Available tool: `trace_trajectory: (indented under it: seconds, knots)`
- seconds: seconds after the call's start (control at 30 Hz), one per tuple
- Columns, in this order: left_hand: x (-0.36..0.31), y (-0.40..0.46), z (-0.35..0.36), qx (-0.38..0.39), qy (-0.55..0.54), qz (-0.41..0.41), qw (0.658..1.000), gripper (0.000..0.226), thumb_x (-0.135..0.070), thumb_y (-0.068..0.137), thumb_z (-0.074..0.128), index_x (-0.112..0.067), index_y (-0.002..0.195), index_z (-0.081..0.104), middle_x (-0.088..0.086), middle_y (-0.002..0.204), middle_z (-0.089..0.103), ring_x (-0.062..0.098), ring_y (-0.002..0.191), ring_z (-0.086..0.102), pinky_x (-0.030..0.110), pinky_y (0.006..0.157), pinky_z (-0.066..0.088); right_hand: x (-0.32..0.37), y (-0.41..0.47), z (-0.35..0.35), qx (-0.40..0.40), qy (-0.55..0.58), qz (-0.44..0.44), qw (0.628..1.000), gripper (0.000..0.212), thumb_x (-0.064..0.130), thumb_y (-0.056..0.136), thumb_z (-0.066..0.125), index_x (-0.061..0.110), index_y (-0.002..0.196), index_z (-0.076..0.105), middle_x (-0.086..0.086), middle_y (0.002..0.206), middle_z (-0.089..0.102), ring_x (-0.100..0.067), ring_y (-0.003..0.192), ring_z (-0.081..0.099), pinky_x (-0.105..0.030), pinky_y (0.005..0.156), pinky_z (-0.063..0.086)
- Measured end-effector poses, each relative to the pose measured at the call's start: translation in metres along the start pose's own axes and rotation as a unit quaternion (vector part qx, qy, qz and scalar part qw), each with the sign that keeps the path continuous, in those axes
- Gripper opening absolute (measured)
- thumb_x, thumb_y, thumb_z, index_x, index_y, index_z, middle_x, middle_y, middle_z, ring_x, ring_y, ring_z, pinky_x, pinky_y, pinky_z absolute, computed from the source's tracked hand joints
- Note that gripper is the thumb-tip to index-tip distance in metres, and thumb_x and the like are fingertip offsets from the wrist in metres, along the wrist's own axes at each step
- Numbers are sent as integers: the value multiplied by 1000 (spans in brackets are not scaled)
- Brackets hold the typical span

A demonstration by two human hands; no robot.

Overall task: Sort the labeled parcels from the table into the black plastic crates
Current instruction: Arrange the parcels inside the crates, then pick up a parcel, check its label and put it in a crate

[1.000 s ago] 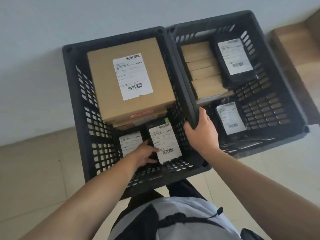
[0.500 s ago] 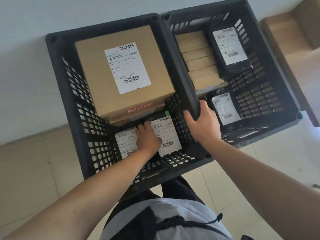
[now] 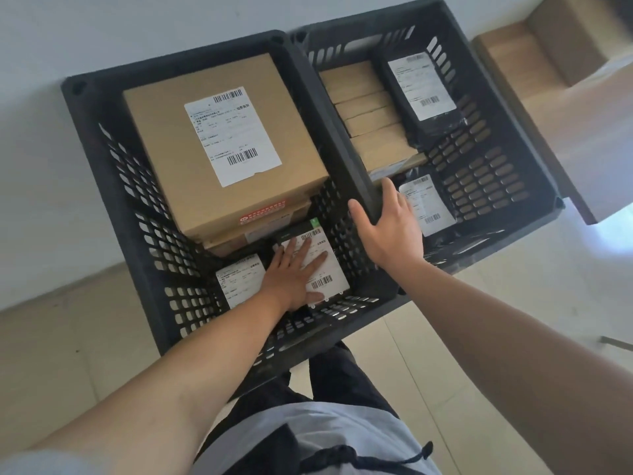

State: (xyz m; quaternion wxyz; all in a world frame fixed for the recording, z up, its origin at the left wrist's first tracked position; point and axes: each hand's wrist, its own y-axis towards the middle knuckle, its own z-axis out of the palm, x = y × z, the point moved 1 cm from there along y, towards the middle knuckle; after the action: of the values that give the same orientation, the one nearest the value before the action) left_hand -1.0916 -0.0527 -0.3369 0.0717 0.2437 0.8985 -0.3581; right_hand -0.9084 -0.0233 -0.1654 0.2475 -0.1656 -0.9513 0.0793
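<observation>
since a moment ago the left hand [image 3: 294, 272] has gone from curled to flat, fingers now spread and pressing on the black labeled parcel [image 3: 320, 265] at the near end of the left crate [image 3: 113, 186]. just left of it lies a second small labeled parcel [image 3: 239, 281], and behind both sits a large cardboard box [image 3: 226, 149] with a white shipping label. the right hand [image 3: 388, 228] curls over the shared rim between the two crates, gripping it. the right crate [image 3: 496, 173] holds a row of cardboard boxes [image 3: 370, 114], a black parcel [image 3: 419, 94] at the far side and another labeled pouch [image 3: 430, 204] beside the right hand.
</observation>
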Motion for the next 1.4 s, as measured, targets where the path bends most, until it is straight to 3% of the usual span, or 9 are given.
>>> trace_trajectory:
  seconds: [0.13,0.23,0.37,0.53,0.73,0.87,0.97,1.13,1.4]
  knots:
    - [-5,-12,-28,-10,-86,-1,996,89,-60,94,57,-48,162,1,-6,171,-23,28,156,-27,46,119,-21,-2,-2,0,-23,21,12,999,94,85,90,28,27,163,18,-4,163,41,-29,151,37,-59,117,41]
    - [-19,-35,-65,-85,-251,-26,964,64,-42,99,62,-38,158,38,-1,171,24,29,158,16,47,126,16,1,-11,-5,-13,72,12,997,85,79,94,35,29,163,20,-1,168,33,-27,155,30,-60,121,35]
    - [-55,-69,-119,-217,-440,16,871,23,-23,102,61,-36,119,69,-21,119,70,-4,112,64,23,98,49,-22,-44,-33,-24,159,18,987,69,64,97,50,33,157,34,5,170,24,-23,157,21,-58,125,27]
    - [-140,-84,-182,-278,-557,102,776,19,-19,99,61,-33,103,72,-17,95,74,10,99,70,24,89,57,-78,-92,-92,-143,258,79,952,40,34,104,61,25,142,55,6,147,51,-8,127,48,-44,116,43]
    - [-259,-61,-213,-155,-568,170,790,18,-17,103,61,-28,110,74,-12,98,76,10,98,72,24,86,61,-159,-119,-157,-223,425,181,859,38,47,97,55,29,129,64,8,133,64,-15,127,58,-47,112,46]
    - [-339,-36,-215,-112,-574,149,797,19,-13,104,60,-22,111,75,-7,96,77,13,96,74,21,79,60,-218,-114,-195,-238,508,190,806,17,38,103,60,33,116,68,20,117,66,-2,113,61,-42,104,51]
    - [-402,-10,-219,-77,-543,172,818,21,-11,103,59,-22,110,75,-7,97,78,12,97,74,19,78,59,-265,-103,-234,-246,555,187,772,33,49,86,62,31,111,72,15,115,70,-11,116,65,-41,95,55]
    - [-493,37,-224,-50,-529,181,828,21,-8,103,59,-18,109,76,-3,95,79,14,92,75,19,75,58,-341,-88,-293,-240,577,179,759,42,53,82,56,31,115,70,5,128,67,-14,121,63,-42,100,54]
    - [-580,118,-234,-21,-494,162,854,22,-7,101,61,-21,106,78,-1,97,78,17,95,74,22,78,59,-442,-37,-333,-260,601,215,725,21,31,105,56,24,117,72,-1,121,73,-17,115,69,-39,96,56]
